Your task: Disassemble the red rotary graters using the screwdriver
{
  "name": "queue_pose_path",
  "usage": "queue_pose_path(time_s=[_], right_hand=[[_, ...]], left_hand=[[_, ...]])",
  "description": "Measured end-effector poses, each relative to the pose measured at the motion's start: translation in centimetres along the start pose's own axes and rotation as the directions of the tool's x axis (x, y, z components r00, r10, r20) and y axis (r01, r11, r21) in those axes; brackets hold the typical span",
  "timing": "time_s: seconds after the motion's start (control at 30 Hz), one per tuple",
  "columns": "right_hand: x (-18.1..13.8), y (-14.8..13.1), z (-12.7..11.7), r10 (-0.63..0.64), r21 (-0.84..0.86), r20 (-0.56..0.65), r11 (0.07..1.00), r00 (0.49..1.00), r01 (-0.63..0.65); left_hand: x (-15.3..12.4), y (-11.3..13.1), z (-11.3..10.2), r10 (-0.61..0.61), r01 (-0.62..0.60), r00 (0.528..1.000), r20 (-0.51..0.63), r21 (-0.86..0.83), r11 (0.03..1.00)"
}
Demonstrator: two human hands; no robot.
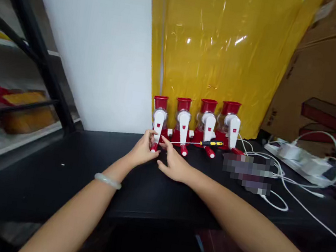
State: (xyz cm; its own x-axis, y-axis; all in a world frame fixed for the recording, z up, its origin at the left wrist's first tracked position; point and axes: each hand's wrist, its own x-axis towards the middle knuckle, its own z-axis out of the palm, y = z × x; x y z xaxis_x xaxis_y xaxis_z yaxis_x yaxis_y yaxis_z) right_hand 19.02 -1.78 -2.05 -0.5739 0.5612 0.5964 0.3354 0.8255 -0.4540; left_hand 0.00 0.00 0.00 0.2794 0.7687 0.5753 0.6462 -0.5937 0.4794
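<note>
Several red and white hand-crank devices (195, 119) stand in a row at the back of a black table (93, 165), against a yellow plastic sheet (219, 45). My left hand (144, 150) pinches the red knob at the bottom of the leftmost device's white handle (158, 125). My right hand (173, 164) rests just beside it, fingers curled, its forefinger pointing toward the same knob. A screwdriver (203, 143) with a yellow and black handle lies across the devices' bases, its shaft tip near my right hand. A pale bangle sits on my left wrist.
A white power strip (297, 161) with plugs and white cables (301, 203) lies at the right of the table. Cardboard boxes (333, 82) lean behind it. A dark metal shelf rack (21, 80) with packaged goods stands at the left. A white wall is behind.
</note>
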Motion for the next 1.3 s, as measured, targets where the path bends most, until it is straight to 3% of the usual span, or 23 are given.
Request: queue_pose_path(time_s=[0.23, 0.4, 0.6, 1.3], right_hand=[[-0.2, 0.3, 0.1, 0.006, 0.038, 0.019, 0.999, 1.000, -0.007], [-0.2, 0.5, 0.2, 0.000, 0.050, 0.029, 0.999, 1.000, -0.002], [-0.3, 0.1, -0.2, -0.072, 0.058, 0.064, 0.996, 0.995, 0.069], [-0.3, -0.6, -0.5, 0.083, -0.014, -0.039, 0.996, 0.996, -0.083]], left_hand=[[0.1, -1.4, -0.1, 0.051, -0.052, 0.998, 0.022, 0.062, 0.997], [0.0, -2.7, 0.3, -0.076, 0.070, 0.996, 0.051, 0.096, 0.993], [-0.2, -1.8, -0.3, -0.202, 0.190, 0.973, 0.113, 0.110, 0.976], [0.0, -1.4, -1.1, -0.226, 0.214, 0.972, 0.070, 0.146, 0.966]])
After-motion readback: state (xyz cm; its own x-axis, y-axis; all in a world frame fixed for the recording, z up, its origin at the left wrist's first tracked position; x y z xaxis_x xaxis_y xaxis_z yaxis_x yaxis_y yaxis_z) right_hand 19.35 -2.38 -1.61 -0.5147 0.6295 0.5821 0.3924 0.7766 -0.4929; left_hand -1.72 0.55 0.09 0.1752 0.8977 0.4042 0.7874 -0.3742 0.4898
